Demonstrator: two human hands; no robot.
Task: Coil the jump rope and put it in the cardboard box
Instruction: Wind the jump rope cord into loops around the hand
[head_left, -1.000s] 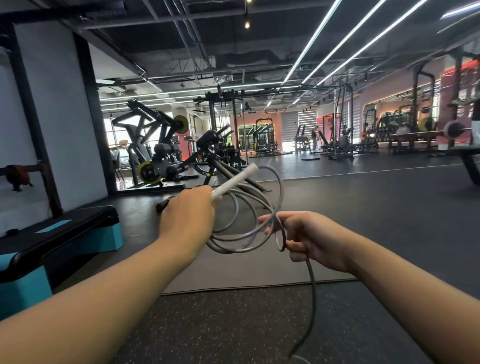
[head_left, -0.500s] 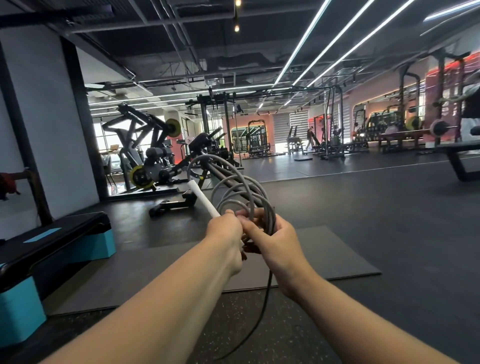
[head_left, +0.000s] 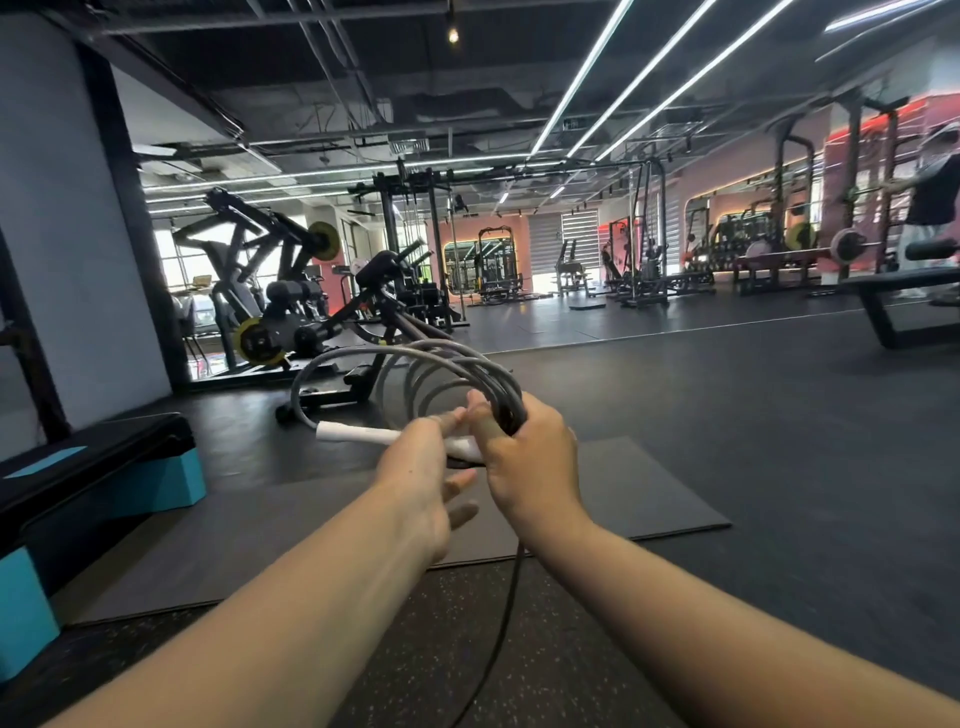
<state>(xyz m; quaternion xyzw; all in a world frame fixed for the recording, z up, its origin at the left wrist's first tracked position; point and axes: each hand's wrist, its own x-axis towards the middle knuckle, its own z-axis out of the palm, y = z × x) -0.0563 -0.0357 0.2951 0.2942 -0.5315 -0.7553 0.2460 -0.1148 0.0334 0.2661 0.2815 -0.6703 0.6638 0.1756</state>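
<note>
Coiling looks part done: right hand (head_left: 530, 462) grips the looped jump rope (head_left: 415, 361); left hand (head_left: 421, 480), fingers loose, touches its white handle (head_left: 353, 432). Next, probably gather the hanging tail (head_left: 501, 613).

jump rope (head_left: 506, 396) over mat (head_left: 649, 499), step platform (head_left: 98, 467) left

Two hands: left (head_left: 421, 478), right (head_left: 530, 457). One rope (head_left: 415, 358), one white handle (head_left: 353, 432) showing. One step (head_left: 93, 467) at 9 o'clock, one mat (head_left: 649, 499) at 4 o'clock, two yellow plates (head_left: 323, 240) (head_left: 258, 343) at 10 o'clock.
</note>
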